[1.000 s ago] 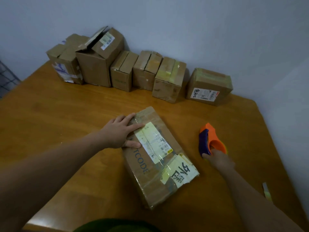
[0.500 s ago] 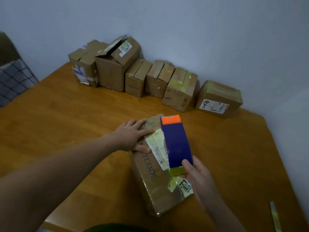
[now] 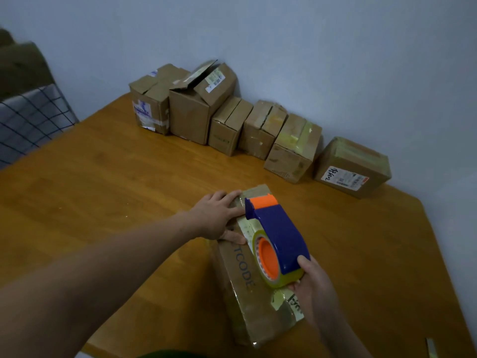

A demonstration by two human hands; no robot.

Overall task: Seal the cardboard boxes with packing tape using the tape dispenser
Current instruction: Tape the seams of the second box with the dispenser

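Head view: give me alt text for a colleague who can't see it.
The right hand holds a blue-and-orange tape dispenser over a cardboard box that the left hand steadies on a wooden table. Six more boxes line the wall.

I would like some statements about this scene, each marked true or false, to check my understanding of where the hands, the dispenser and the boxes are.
1. The right hand holds the tape dispenser over the near box. True.
2. The left hand is lifted away from that box. False: it rests on its far end.
3. Six boxes by the wall stand in a row. True.
4. The dispenser is green and lies on the table. False: it is blue and orange, held in the hand.
5. Every box in the row is closed. False: the second box from the left has a raised flap.
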